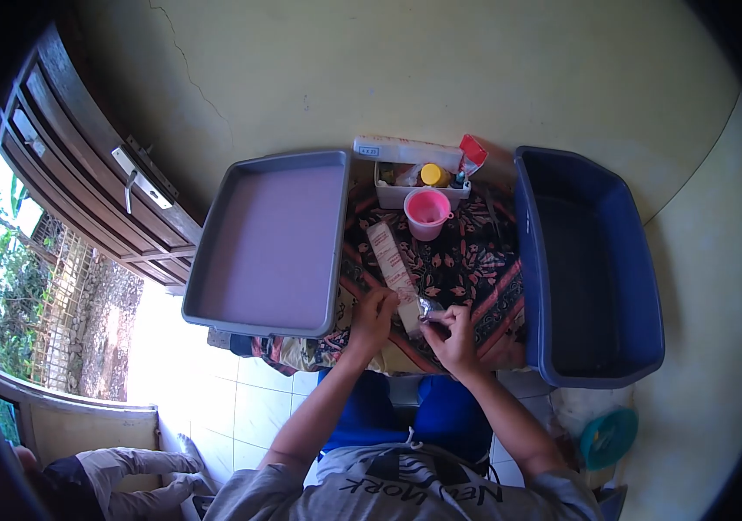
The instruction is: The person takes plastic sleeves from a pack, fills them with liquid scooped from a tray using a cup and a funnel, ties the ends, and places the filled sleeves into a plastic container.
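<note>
My left hand is closed, fingertips pressed together at the edge of a long whitish plastic strip with red print. What those fingers pinch, if anything, is too small to make out. Thumb and fingers of my right hand pinch a small shiny silvery packet, just right of the strip's near end. Beyond both hands stands a pink plastic cup with a small side handle. All of these are on a dark flowered cloth covering the table.
A grey tray with a lilac inside lies left, a deep dark-blue tub right. Behind the cup, a small box holds a yellow-lidded container; a long plastic pack lies across it. Another person's legs show lower left.
</note>
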`<action>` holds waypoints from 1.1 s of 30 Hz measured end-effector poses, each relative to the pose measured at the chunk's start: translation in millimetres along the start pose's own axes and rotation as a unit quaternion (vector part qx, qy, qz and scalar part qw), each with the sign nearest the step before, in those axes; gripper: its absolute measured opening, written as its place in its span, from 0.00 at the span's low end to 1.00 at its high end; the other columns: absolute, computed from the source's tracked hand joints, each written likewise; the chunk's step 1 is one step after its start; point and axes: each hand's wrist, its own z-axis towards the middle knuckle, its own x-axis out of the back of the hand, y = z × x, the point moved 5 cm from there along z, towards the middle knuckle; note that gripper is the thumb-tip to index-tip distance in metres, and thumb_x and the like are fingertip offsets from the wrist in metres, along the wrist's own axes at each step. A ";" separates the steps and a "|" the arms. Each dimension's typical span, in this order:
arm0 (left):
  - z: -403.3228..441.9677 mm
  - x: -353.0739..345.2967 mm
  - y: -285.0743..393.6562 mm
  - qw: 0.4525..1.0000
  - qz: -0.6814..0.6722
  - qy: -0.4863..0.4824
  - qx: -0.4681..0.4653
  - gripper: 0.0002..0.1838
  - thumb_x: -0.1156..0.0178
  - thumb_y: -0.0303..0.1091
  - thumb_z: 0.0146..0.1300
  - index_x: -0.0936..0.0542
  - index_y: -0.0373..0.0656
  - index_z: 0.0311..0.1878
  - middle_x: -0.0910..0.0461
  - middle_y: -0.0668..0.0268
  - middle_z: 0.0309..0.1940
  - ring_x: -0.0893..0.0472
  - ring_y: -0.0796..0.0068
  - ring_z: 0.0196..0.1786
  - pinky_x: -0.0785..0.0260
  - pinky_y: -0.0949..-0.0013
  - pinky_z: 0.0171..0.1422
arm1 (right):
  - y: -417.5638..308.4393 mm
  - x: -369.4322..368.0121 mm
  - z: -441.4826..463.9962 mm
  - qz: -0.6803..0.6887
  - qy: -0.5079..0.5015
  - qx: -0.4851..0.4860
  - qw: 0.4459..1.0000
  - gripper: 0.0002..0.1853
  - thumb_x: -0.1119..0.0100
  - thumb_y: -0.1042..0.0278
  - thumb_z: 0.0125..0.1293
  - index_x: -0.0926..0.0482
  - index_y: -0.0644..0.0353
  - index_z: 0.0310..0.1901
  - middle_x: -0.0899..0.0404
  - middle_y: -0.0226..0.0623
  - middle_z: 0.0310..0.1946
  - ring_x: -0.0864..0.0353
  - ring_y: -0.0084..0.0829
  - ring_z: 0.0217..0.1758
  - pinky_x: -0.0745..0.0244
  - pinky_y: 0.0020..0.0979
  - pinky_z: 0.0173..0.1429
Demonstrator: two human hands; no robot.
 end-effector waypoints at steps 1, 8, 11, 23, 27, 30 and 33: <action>0.7 1.0 -1.8 1.000 -0.001 0.002 0.001 0.11 0.45 0.33 0.68 0.21 0.34 0.36 0.21 0.60 0.30 0.21 0.70 0.32 0.31 0.69 0.39 | -0.6 4.2 -0.6 -0.037 0.018 -0.001 0.999 0.26 0.33 0.78 0.56 0.40 0.64 0.51 0.20 0.47 0.42 0.17 0.35 0.45 0.24 0.32 0.50; 7.8 2.0 -12.2 0.997 -0.013 -0.045 0.063 0.11 0.50 0.32 0.71 0.21 0.36 0.41 0.19 0.64 0.32 0.22 0.77 0.36 0.31 0.71 0.43 | -13.4 9.5 10.8 -0.040 -0.067 0.029 0.996 0.28 0.42 0.84 0.56 0.42 0.64 0.57 0.19 0.47 0.46 0.18 0.40 0.50 0.27 0.34 0.56; 11.3 -7.1 -31.6 0.986 -0.115 -0.068 0.096 0.09 0.51 0.25 0.69 0.21 0.36 0.43 0.20 0.64 0.36 0.22 0.77 0.40 0.31 0.72 0.46 | -9.8 10.2 12.2 -0.044 -0.084 -0.009 0.995 0.26 0.46 0.85 0.57 0.41 0.64 0.57 0.18 0.46 0.47 0.18 0.44 0.51 0.26 0.35 0.54; 1.5 -0.2 2.0 0.980 0.093 -0.130 -0.116 0.22 0.54 0.13 0.59 0.17 0.45 0.49 0.26 0.54 0.51 0.22 0.60 0.51 0.30 0.66 0.58 | -24.6 -7.9 24.5 -0.169 -0.191 0.051 0.966 0.16 0.41 0.86 0.49 0.27 0.63 0.41 0.23 0.41 0.39 0.24 0.46 0.46 0.26 0.40 0.50; 0.2 -0.2 4.2 0.973 0.112 -0.146 -0.140 0.17 0.52 0.15 0.58 0.16 0.42 0.42 0.27 0.52 0.53 0.22 0.55 0.53 0.30 0.63 0.57 | -24.3 -7.8 29.4 -0.181 -0.204 0.066 0.960 0.10 0.42 0.84 0.49 0.24 0.64 0.36 0.22 0.41 0.40 0.24 0.46 0.46 0.26 0.40 0.50; 1.1 4.1 4.4 0.976 0.090 -0.148 -0.135 0.13 0.50 0.18 0.59 0.18 0.39 0.41 0.27 0.52 0.54 0.22 0.53 0.54 0.30 0.63 0.57 | -17.8 -5.7 31.7 -0.167 -0.206 0.070 0.962 0.12 0.43 0.83 0.50 0.21 0.65 0.38 0.20 0.42 0.42 0.22 0.45 0.47 0.26 0.39 0.51; 1.0 5.2 2.6 0.981 0.054 -0.138 -0.127 0.09 0.48 0.23 0.61 0.18 0.37 0.40 0.27 0.53 0.54 0.22 0.54 0.53 0.29 0.63 0.56 | -14.5 -4.5 34.1 -0.154 -0.222 0.054 0.961 0.12 0.43 0.84 0.51 0.20 0.66 0.39 0.19 0.44 0.42 0.21 0.45 0.45 0.25 0.38 0.50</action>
